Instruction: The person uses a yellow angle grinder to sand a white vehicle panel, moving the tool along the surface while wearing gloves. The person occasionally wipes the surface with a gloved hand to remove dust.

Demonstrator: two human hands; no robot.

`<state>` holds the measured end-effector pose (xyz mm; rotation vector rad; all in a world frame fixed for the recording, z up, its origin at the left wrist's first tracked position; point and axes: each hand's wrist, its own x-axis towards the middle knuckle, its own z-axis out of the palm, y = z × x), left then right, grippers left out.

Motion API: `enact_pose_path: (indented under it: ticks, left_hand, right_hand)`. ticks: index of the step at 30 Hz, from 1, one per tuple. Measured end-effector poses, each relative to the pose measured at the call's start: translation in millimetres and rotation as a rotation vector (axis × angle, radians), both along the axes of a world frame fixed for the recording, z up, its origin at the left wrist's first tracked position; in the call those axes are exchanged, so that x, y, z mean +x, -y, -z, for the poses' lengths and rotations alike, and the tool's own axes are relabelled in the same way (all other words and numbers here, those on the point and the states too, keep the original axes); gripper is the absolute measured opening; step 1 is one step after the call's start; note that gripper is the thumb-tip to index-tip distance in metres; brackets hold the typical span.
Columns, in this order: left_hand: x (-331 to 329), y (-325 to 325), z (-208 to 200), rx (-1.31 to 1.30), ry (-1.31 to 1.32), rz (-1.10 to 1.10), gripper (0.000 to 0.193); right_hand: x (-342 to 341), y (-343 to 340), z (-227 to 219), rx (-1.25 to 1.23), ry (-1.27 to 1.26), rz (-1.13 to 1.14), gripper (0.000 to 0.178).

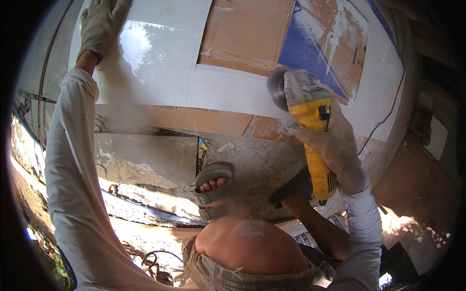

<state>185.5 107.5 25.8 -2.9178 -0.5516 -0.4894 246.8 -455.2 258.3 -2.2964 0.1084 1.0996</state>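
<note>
A large glossy white sheet (174,80) lies in front of me and mirrors sky and leaves on its left part. Its rectangular opening shows brown cardboard (242,36) and a dusty blue patch (301,51). My left hand (101,31), in a knit glove, rests on the sheet's far left with fingers stretched out. In my gloved right hand (337,150) is a yellow angle grinder (313,116), held by its body. The grinder's round disc (277,88) is at the strip of sheet between the opening's near edge and the sheet's near edge; whether it touches, I cannot tell.
More cardboard (204,120) sticks out under the sheet's near edge. A sandalled foot (213,184) and my bent knee (252,245) are close by. A thin dark cord (388,114) runs across the sheet's right side. Pale dust hangs at the left, and a grey slab (145,157) lies below it.
</note>
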Motion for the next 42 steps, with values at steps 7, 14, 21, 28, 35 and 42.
enact_pose_path:
  ticks: [7,14,21,28,35,42]
  left_hand:
    - [-1.6,-3.8,0.6,0.112,-0.006,0.082,0.079]
    - [-0.8,-7.6,3.6,0.143,-0.035,0.077,0.071]
    - [-5.8,-6.1,-4.4,0.304,-0.239,0.075,0.064]
    - [1.4,-5.5,1.9,0.010,0.007,-0.003,0.079]
    - [1.1,-3.0,2.4,-0.011,0.041,-0.028,0.087]
    - [-0.8,4.8,-8.0,0.143,-0.074,0.046,0.086]
  right_hand:
    - [0.2,-11.9,6.6,0.044,0.002,-0.047,0.071]
    - [0.9,-11.8,7.6,-0.007,0.012,-0.081,0.073]
    - [1.2,-2.0,11.9,0.019,0.021,-0.063,0.073]
    - [0.9,5.8,11.7,0.080,0.029,-0.006,0.072]
    - [1.3,9.0,-1.3,0.015,0.027,0.066,0.071]
    - [5.4,2.7,-10.0,0.021,0.038,0.007,0.067]
